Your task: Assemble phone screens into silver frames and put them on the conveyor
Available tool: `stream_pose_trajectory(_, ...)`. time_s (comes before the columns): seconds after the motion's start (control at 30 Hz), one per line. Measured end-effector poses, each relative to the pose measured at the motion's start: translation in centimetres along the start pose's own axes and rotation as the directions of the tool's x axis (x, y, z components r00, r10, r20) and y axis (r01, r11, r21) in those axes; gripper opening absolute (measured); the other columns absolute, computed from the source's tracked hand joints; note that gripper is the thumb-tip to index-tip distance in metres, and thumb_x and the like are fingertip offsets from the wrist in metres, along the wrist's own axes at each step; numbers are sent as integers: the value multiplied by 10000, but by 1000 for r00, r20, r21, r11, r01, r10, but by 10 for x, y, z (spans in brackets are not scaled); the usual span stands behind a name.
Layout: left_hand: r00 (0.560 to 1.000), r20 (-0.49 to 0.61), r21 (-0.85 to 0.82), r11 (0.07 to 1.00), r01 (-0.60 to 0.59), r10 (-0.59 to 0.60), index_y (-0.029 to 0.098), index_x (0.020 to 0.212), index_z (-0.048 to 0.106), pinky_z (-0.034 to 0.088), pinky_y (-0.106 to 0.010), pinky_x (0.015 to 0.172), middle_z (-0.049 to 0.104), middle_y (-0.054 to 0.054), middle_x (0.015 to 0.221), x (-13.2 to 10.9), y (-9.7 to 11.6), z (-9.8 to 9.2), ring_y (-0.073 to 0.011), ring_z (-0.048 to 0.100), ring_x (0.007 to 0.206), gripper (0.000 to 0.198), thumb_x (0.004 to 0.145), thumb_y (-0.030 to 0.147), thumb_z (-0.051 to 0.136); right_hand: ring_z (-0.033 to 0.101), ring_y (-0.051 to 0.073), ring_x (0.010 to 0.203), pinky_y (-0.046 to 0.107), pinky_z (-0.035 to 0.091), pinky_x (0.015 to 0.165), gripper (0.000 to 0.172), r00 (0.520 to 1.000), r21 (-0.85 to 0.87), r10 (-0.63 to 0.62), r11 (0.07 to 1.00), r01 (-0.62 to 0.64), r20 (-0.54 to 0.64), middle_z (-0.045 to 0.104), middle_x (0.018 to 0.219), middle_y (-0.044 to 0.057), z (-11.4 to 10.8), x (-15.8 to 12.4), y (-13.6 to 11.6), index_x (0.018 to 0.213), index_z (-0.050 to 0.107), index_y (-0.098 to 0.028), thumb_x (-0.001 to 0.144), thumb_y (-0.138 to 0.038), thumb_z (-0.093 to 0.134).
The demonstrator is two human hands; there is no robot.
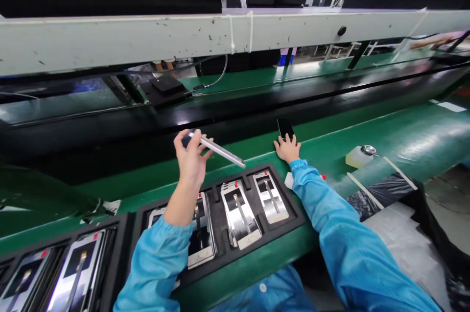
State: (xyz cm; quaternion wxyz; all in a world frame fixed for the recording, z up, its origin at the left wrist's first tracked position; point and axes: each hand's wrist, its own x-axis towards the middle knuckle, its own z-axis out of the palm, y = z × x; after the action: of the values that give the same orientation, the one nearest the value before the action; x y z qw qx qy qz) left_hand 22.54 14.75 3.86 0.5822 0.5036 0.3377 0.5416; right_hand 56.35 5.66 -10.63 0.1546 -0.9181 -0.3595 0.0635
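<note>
My left hand (193,157) is raised above the tray, its fingers closed around a phone screen (224,152) tilted nearly edge-on, so its silvery side shows. My right hand (288,148) lies with fingers spread at the near end of a dark phone screen (285,127) by the conveyor's edge. It touches that end. Below, a black foam tray (270,233) carries phone screens with ribbon cables and red tabs: a single screen (270,197) at right, a fanned stack (241,214) in the middle, and a stack (201,231) partly behind my left forearm.
Another foam tray (123,248) with stacked screens stands at left. A dark conveyor belt (242,106) runs behind the green bench, under a grey shelf beam (293,33). A dispenser bottle (358,156) and a black bag (385,194) are at right. A person's arm (433,41) shows far right.
</note>
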Motion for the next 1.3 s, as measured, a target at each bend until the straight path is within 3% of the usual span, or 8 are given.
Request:
stream_pose_trajectory(0.13, 998, -9, -291, 955, 63, -69, 351, 1247, 526, 727, -523, 926, 817, -13, 1094, -35, 33, -13, -309, 863, 1051, 678, 820, 728, 895, 208, 385, 1796, 602, 217, 1420, 752, 999, -49, 24, 999, -22, 44, 238, 1927, 254, -6, 1, 2, 1831, 295, -47, 1209, -464, 362)
stream_pose_trajectory(0.27, 997, -48, -443, 896, 34, -61, 324, 1266, 631, 743, -513, 899, 862, -38, 1103, -60, 46, -16, -293, 865, 995, 641, 834, 666, 958, 226, 407, 1797, 604, 212, 1420, 792, 995, -110, 76, 992, -68, 67, 220, 1900, 345, -10, 5, 6, 1813, 303, 7, 1216, -511, 355)
stream_pose_trajectory(0.47, 995, -99, -475, 879, -32, -17, 314, 1214, 681, 763, -474, 811, 872, -25, 1066, -71, 46, -17, -292, 872, 966, 546, 888, 682, 918, 221, 408, 1798, 637, 198, 1418, 852, 989, -242, 128, 964, -108, 69, 212, 1896, 358, -5, 12, 21, 1837, 249, -25, 1217, -609, 226)
stream_pose_trajectory(0.8, 997, 71, -370, 929, 15, 12, 514, 1160, 752, 701, -517, 1070, 844, 162, 1170, -75, 57, -35, -276, 821, 1297, 167, 1101, 652, 678, 257, 396, 1783, 668, 223, 1419, 858, 981, -207, 193, 960, -188, 6, 205, 1920, 301, -7, 13, 24, 1837, 266, -36, 1201, -609, 210)
stream_pose_trajectory(0.93, 995, 95, -404, 914, 36, 3, 495, 1182, 738, 699, -498, 1081, 847, 140, 1197, -75, 52, -33, -253, 835, 1244, 160, 1106, 626, 688, 266, 393, 1779, 696, 208, 1415, 806, 977, -176, 215, 961, -213, -6, 205, 1927, 280, -13, 5, 18, 1849, 272, -95, 1207, -580, 224)
stream_pose_trajectory(1.03, 1000, -3, -481, 877, -10, 10, 392, 1202, 710, 749, -483, 947, 865, 58, 1140, -75, 51, -25, -259, 863, 1073, 334, 1008, 641, 820, 264, 398, 1779, 711, 203, 1410, 772, 976, -156, 219, 964, -216, 1, 207, 1927, 276, -19, -1, 10, 1845, 299, -120, 1216, -562, 241)
stream_pose_trajectory(1.2, 995, -52, -606, 794, 37, -85, 259, 1131, 725, 759, -461, 846, 864, -61, 1102, -73, 56, -20, -269, 852, 979, 444, 992, 667, 830, 359, 473, 1726, 709, 347, 1347, 764, 991, -107, 113, 989, -105, 71, 279, 1874, 356, -47, -21, -11, 1811, 326, -23, 1201, -480, 385)
stream_pose_trajectory(1.3, 987, 6, -631, 765, 128, -160, 228, 1061, 789, 736, -446, 907, 856, -90, 1164, -71, 58, -27, -273, 839, 1049, 492, 1104, 694, 636, 553, 407, 1589, 516, 459, 1301, 649, 987, -62, -92, 993, 100, 130, 546, 1724, 305, -70, -62, -17, 1681, 565, -51, 1177, -454, 492)
